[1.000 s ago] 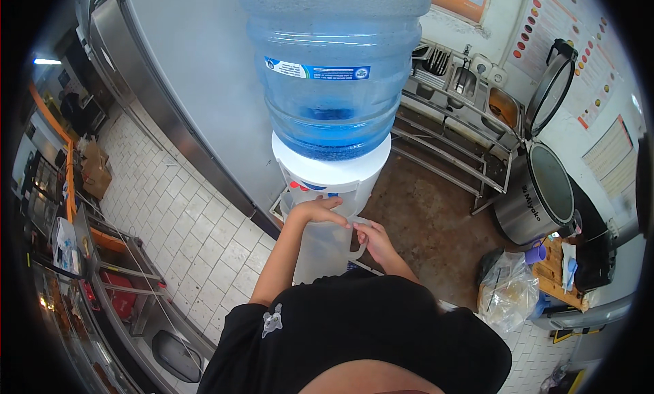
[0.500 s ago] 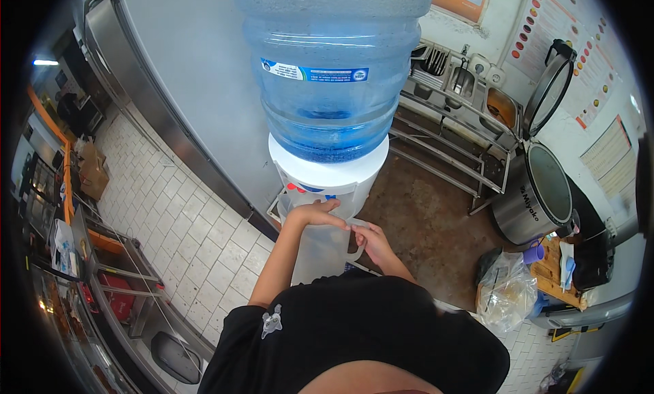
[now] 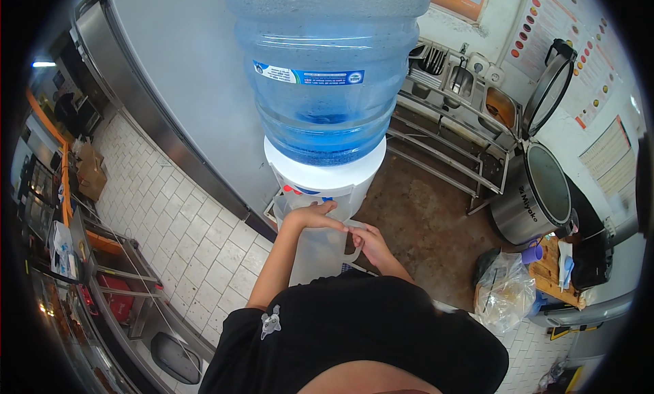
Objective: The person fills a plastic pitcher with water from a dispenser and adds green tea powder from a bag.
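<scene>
A translucent plastic pitcher (image 3: 315,256) stands up close against the front of a white water dispenser (image 3: 327,179). Its handle is on the right, and my right hand (image 3: 370,244) is closed round it. Across the pitcher's mouth lies my left hand (image 3: 315,217), palm partly turned up, thumb toward the dispenser's taps and fingers stretched right until their tips meet my right hand. It grasps nothing that I can see. On top of the dispenser sits a large blue water bottle (image 3: 323,98), upside down, with water low inside. The taps and the pitcher's inside are mostly hidden.
A metal refrigerator (image 3: 184,74) stands to the left of the dispenser. On the right are a metal rack (image 3: 446,152) with utensils, a large steel cooker (image 3: 514,207) with its lid raised, a plastic bag (image 3: 504,288) and a purple cup (image 3: 533,253).
The view has shifted slightly, so the bottle and dispenser appear a little further left. Both hands keep nearly the same pose at the pitcher.
</scene>
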### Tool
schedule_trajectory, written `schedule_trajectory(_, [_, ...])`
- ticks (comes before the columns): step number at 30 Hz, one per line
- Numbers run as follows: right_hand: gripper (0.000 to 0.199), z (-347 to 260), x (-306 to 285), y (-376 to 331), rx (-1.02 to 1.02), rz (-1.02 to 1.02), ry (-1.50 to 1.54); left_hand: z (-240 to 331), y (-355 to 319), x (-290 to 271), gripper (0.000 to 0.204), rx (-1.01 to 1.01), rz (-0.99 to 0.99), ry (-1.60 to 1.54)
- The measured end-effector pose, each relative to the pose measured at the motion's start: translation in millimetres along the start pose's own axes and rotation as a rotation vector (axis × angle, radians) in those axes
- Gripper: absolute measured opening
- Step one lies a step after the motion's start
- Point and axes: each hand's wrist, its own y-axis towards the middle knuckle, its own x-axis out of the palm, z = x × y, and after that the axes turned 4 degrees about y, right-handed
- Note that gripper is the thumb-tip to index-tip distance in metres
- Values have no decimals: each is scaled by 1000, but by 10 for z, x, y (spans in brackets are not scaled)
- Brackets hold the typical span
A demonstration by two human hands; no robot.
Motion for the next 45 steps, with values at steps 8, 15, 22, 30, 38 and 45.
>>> schedule_trajectory(8, [11, 25, -8, 31, 18, -8, 24, 15, -40, -26, 111, 13, -7, -5])
schedule_trajectory(15, [6, 38, 14, 69, 32, 13, 21, 19, -57, -53, 109, 8, -32, -7])
schedule_trajectory(22, [9, 62, 46, 130, 51, 11, 20, -39, -43, -80, 108, 44, -51, -19])
schedule_trajectory(30, [6, 58, 89, 147, 75, 7, 18, -32, -76, -122, 106, 49, -72, 0])
schedule_trajectory(38, [5, 91, 62, 175, 89, 17, 28, -40, -57, -104, 110, 6, -62, 29])
schedule_trajectory(45, [4, 91, 56, 182, 88, 13, 24, -41, -50, -101, 111, 6, -67, 26])
